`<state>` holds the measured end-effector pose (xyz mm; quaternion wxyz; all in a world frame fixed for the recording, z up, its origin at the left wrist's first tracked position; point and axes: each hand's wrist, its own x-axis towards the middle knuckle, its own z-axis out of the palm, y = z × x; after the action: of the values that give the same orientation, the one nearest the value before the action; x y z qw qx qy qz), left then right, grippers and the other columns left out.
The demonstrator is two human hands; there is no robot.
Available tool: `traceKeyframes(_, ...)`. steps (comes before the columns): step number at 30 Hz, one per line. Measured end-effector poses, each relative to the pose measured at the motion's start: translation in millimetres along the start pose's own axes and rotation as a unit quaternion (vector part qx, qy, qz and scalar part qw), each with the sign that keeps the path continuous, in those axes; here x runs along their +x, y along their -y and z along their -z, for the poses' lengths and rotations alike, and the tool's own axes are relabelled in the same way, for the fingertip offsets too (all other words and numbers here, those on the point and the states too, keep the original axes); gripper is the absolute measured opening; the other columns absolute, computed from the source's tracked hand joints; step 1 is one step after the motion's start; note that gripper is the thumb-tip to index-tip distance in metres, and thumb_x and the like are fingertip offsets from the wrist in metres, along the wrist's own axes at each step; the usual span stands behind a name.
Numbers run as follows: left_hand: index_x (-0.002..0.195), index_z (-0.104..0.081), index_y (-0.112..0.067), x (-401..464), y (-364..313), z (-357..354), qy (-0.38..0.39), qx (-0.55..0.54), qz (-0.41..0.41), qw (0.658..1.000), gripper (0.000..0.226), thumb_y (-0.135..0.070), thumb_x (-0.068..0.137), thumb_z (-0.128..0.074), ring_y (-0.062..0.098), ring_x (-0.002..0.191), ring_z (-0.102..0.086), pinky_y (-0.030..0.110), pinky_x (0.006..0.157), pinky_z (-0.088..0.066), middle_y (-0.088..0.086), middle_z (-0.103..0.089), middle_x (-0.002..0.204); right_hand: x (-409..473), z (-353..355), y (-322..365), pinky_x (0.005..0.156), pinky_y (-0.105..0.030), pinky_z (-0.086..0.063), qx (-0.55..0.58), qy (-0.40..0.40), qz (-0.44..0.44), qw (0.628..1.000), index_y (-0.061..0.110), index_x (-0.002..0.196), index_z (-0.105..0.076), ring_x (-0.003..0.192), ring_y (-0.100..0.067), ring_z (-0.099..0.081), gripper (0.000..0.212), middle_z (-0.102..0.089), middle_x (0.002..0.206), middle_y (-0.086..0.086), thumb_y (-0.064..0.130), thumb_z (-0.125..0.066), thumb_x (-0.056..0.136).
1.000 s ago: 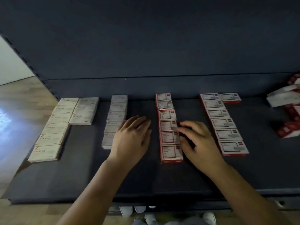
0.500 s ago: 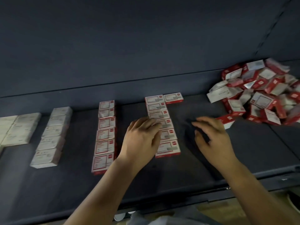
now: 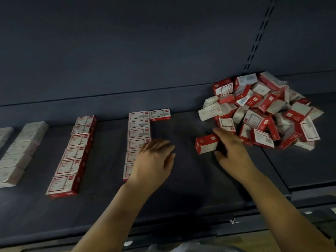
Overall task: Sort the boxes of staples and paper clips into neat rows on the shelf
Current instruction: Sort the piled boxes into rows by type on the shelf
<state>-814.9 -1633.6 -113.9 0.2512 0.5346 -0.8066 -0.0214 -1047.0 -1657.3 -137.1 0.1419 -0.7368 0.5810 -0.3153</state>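
Small red-and-white cardboard box [image 3: 206,146] just left of right hand [image 3: 231,151], long side across shelf, fingers curled round it. Left hand [image 3: 154,159] flat, holding nothing, farther off.

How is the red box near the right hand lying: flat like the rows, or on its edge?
On its edge. The red box shows its red end and pale long side, apart from the pile, beside the right hand.

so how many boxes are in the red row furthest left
6, in one line from front to back: box 1 at the shelf's front, box 2, box 3, box 4, box 5, box 6 nearest the wall. None looks hidden.
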Motion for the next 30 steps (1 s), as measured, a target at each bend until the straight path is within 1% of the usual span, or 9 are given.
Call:
traceKeyframes(2,0.095,-0.072,-0.010,2.2,-10.6,-6.7,0.008,0.002,-0.003,1.000,0.035,-0.029,0.082,-0.045,0.024,0.090,-0.067,0.037,0.079,-0.052,0.004,-0.070,0.097,2.6,5.0,-8.1,0.094,-0.014,-0.031,0.051,0.047,-0.013,0.997,0.010,0.129,-0.051,0.117,-0.023,-0.050,0.056,-0.056,0.124,-0.010,-0.001,-0.069,0.077)
traceKeyframes(4,0.096,-0.071,-0.011,1.2,-19.3,-11.2,0.011,-0.008,-0.007,1.000,0.035,-0.029,0.082,-0.045,0.023,0.088,-0.067,0.036,0.076,-0.054,0.004,-0.070,0.096,6.1,11.9,-9.6,0.078,-0.005,-0.036,0.074,0.049,0.001,0.996,0.010,0.110,-0.060,0.098,-0.019,-0.060,0.038,-0.063,0.103,-0.005,0.003,-0.073,0.075)
traceKeyframes(6,0.098,-0.071,-0.011,-1.3,-25.1,-13.5,0.010,-0.027,-0.001,1.000,0.036,-0.031,0.083,-0.045,0.021,0.086,-0.067,0.032,0.075,-0.054,0.003,-0.070,0.095,6.5,17.2,-6.0,0.072,-0.007,-0.041,0.093,0.047,0.030,0.994,0.009,0.092,-0.061,0.082,-0.012,-0.059,0.027,-0.062,0.088,0.001,0.001,-0.076,0.071)
traceKeyframes(9,0.102,-0.069,-0.013,-1.2,-33.5,-12.5,0.001,-0.113,0.035,0.993,0.039,-0.039,0.086,-0.045,0.016,0.086,-0.066,0.026,0.074,-0.054,0.000,-0.071,0.094,-2.1,16.2,-0.5,0.073,-0.013,-0.044,0.110,0.024,0.103,0.988,0.009,0.085,-0.059,0.082,-0.003,-0.056,0.023,-0.060,0.089,0.004,0.006,-0.076,0.071)
traceKeyframes(12,0.114,-0.063,-0.020,3.0,-45.8,-6.0,0.026,-0.255,0.100,0.961,0.043,-0.052,0.087,-0.052,0.004,0.093,-0.063,0.017,0.078,-0.052,-0.009,-0.067,0.100,-10.8,15.4,9.6,0.082,-0.009,-0.040,0.129,-0.033,0.159,0.978,0.015,0.088,-0.054,0.093,-0.003,-0.053,0.024,-0.058,0.098,0.001,0.011,-0.071,0.072)
traceKeyframes(16,0.114,-0.049,-0.042,11.7,-59.0,6.4,0.089,-0.395,0.170,0.898,0.052,-0.047,0.064,-0.065,0.002,0.100,-0.061,0.015,0.084,-0.049,-0.014,-0.058,0.112,-15.9,21.0,23.0,0.086,-0.007,-0.038,0.152,-0.059,0.184,0.969,0.020,0.092,-0.053,0.102,0.000,-0.050,0.019,-0.052,0.107,0.003,0.018,-0.064,0.077)
traceKeyframes(22,0.112,-0.051,-0.042,12.4,-66.6,6.8,0.030,-0.404,0.142,0.903,0.057,-0.018,0.068,-0.078,-0.003,0.103,-0.058,0.012,0.083,-0.047,-0.010,-0.060,0.111,-16.5,28.1,24.5,0.085,-0.010,-0.041,0.234,-0.045,0.105,0.966,0.024,0.112,-0.050,0.100,0.000,-0.054,0.051,-0.055,0.110,0.007,-0.001,-0.066,0.070)
traceKeyframes(25,0.114,-0.047,-0.044,10.2,-66.1,4.4,-0.012,-0.379,0.155,0.912,0.064,-0.011,0.069,-0.079,-0.003,0.103,-0.058,0.012,0.085,-0.046,-0.010,-0.060,0.111,-19.3,30.4,25.7,0.082,-0.011,-0.044,0.285,-0.008,0.067,0.956,0.029,0.119,-0.048,0.099,-0.002,-0.057,0.056,-0.059,0.111,0.008,0.003,-0.060,0.071)
traceKeyframes(30,0.108,-0.056,-0.035,4.8,-62.3,3.4,-0.038,-0.392,0.158,0.905,0.056,-0.006,0.067,-0.079,0.000,0.098,-0.062,0.015,0.081,-0.049,-0.008,-0.065,0.105,-22.0,33.2,27.1,0.087,-0.012,-0.042,0.266,0.057,0.093,0.958,0.026,0.125,-0.051,0.109,-0.002,-0.053,0.057,-0.053,0.117,0.020,0.009,-0.066,0.073)
